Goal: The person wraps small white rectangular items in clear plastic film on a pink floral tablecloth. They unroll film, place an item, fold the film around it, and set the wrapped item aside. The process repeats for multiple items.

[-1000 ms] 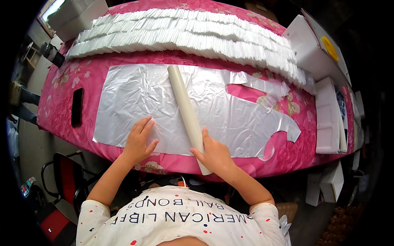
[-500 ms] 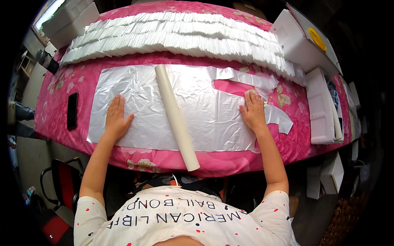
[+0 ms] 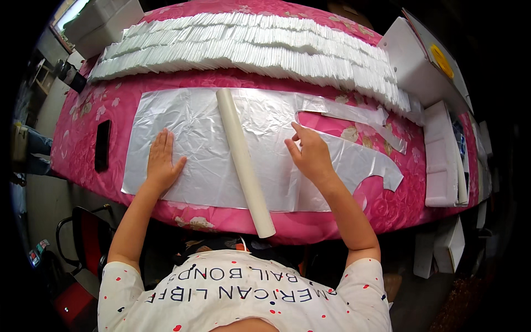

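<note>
in the head view, a silvery film sheet (image 3: pixel 271 177) lies spread on a table under a pink floral cloth (image 3: pixel 398 211), in front of the person. its right end divides into two strap-like arms, and the cloth shows in the gap between them. a pale, cream-coloured tube (image 3: pixel 244 160) lies slantwise across the sheet, between the two hands and touched by neither, its near end reaching past the sheet's near edge.

the left hand (image 3: pixel 163 160) lies palm down on the left part of the sheet, fingers straight and side by side, thumb spread away, clasping nothing. the right hand (image 3: pixel 311 155) is over the sheet just below the inner end of the gap, its index finger and thumb apart and the other fingers curled; whether its fingertips touch the film i cannot tell.

a black phone (image 3: pixel 102 145) lies on the cloth left of the sheet. beyond the sheet, long rows of thin white pieces (image 3: pixel 249 52) stand packed together. at the right are a white foam box (image 3: pixel 440 160) and, farther back, a larger white box (image 3: pixel 406 55).
</note>
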### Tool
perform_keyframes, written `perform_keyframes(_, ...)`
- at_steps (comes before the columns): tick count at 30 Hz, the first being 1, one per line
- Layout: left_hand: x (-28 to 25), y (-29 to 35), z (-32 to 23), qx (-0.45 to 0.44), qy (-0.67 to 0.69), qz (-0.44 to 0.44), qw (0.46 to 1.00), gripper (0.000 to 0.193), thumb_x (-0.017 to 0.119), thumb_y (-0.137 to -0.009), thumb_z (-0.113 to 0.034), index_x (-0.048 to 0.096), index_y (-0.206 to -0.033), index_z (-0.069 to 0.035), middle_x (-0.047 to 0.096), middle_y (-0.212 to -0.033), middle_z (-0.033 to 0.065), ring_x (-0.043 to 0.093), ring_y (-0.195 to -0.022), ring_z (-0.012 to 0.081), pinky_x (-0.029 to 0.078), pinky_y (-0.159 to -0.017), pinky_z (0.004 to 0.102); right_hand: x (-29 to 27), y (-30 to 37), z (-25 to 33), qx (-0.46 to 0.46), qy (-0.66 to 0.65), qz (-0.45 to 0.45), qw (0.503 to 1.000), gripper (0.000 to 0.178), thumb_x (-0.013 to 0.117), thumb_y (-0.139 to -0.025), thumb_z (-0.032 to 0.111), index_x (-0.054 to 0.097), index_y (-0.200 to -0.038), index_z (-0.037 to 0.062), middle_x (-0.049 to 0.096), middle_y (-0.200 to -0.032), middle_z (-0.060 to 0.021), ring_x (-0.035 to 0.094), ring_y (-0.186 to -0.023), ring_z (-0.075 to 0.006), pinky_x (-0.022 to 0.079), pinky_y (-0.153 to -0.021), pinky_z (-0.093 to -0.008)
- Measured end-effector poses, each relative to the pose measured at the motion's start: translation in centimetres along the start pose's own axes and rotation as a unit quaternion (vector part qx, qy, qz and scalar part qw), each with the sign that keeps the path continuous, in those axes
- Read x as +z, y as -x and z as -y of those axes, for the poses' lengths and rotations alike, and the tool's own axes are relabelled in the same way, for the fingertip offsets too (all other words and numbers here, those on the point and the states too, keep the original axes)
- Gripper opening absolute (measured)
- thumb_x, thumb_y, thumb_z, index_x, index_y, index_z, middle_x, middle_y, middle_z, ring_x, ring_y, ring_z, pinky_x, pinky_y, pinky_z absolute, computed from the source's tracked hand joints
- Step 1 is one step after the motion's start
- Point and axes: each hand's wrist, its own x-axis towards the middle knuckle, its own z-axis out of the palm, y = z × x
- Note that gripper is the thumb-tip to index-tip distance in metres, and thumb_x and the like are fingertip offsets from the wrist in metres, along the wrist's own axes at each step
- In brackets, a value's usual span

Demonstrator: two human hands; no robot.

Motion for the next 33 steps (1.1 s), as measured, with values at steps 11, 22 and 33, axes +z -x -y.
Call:
perform_keyframes(11,-0.1,-0.7,-0.4,-0.016,0.012,0.003,1.000,0.076,0.052,-0.083,-0.046,0.027,-0.138,0.000,0.023,-0.144,0.0199,0.020,-0.135,0.0324,0.014,-0.110,0.0421,4.5,1.8,8.3,0.037,0.143,0.173,0.974,0.076,0.055,-0.081,0.035,0.021,-0.143,0.0087,0.058,-0.071,-0.0165,0.061,-0.062,-0.0316,0.049,-0.059,-0.0413)
perform_keyframes(22,0.0,-1.0,-1.2,-0.019,0.017,0.017,1.000,0.076,0.052,-0.083,-0.044,0.026,-0.138,0.000,0.022,-0.146,0.0196,0.019,-0.136,0.0321,0.013,-0.111,0.0410,-14.3,11.3,-14.8,0.406,0.344,-0.036,0.846,0.074,0.049,-0.081,0.035,0.022,-0.140,0.0015,0.063,-0.090,-0.0257,0.063,-0.081,-0.0392,0.049,-0.073,-0.0463)
perform_keyframes(33,-1.8,-1.7,-6.9,0.160,0.072,-0.049,0.983,0.074,0.056,-0.084,-0.036,0.021,-0.141,-0.003,0.012,-0.147,0.0202,0.012,-0.135,0.0365,0.013,-0.110,0.0433,-5.5,10.5,3.3,0.211,-0.066,0.039,0.975,0.070,0.057,-0.083,0.027,0.025,-0.140,0.0009,0.063,-0.088,-0.0244,0.064,-0.078,-0.0351,0.050,-0.070,-0.0382)
